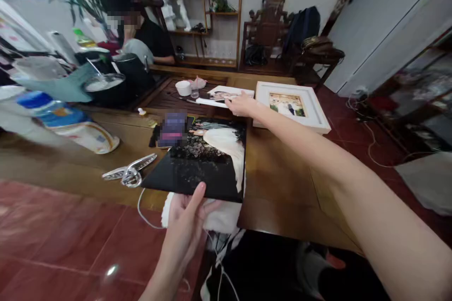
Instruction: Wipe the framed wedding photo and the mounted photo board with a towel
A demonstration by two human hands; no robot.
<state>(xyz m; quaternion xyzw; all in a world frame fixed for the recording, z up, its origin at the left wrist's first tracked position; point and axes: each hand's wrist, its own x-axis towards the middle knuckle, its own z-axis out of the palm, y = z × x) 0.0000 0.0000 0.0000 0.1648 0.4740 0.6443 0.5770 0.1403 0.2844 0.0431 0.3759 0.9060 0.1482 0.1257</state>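
My left hand (189, 214) holds a large dark photo print (201, 157) by its near edge, thumb on top, fingers under it. The print shows a figure in a white dress and lies low over the wooden table (282, 188). My right hand (242, 103) reaches far across the table and rests on a smaller photo print (226, 95), fingers curled onto its right edge. A white picture frame (293, 106) with a photo inside lies just right of that hand.
A metal clip tool (129, 174) lies left of the big print. A white cloth (219, 218) and a thin cable hang at the table's near edge. A white cup (182, 88) stands on a dark tea tray. Another person sits at the far left.
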